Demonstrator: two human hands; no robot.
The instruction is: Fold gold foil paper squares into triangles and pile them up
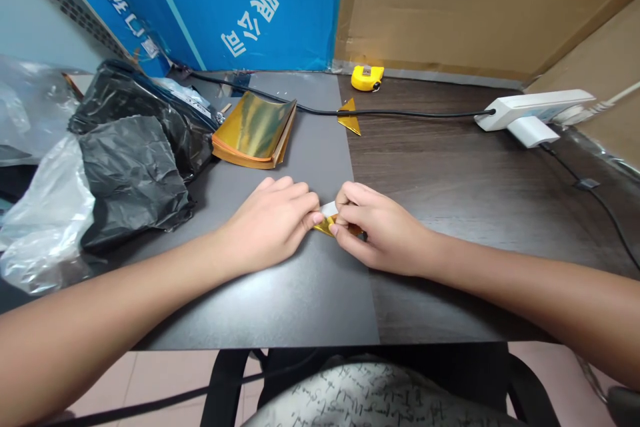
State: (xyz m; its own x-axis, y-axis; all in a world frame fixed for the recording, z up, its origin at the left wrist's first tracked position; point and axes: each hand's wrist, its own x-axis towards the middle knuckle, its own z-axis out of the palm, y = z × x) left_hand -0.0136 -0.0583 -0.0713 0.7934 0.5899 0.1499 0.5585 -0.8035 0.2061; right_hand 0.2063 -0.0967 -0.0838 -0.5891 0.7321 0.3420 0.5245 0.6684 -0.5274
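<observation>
Between my hands a small piece of gold foil paper [325,226] lies low at the table, its white underside showing along a folded part. My left hand [280,224] is closed, with thumb and forefinger pinching the paper's left end. At the other end, the bent fingers and thumb of my right hand [375,227] grip the same paper. My fingers cover much of the piece, so its full shape is hidden. Beyond my left hand sits a stack of gold foil paper [257,127]. A folded gold triangle [350,119] lies farther back, under a black cable.
A yellow tape measure [367,78] stands by the cardboard wall [430,10]. The black cable [400,112] runs across the table to a white power strip [540,107] with a plugged-in adapter. Crumpled black and clear plastic bags [135,160] pile up at left.
</observation>
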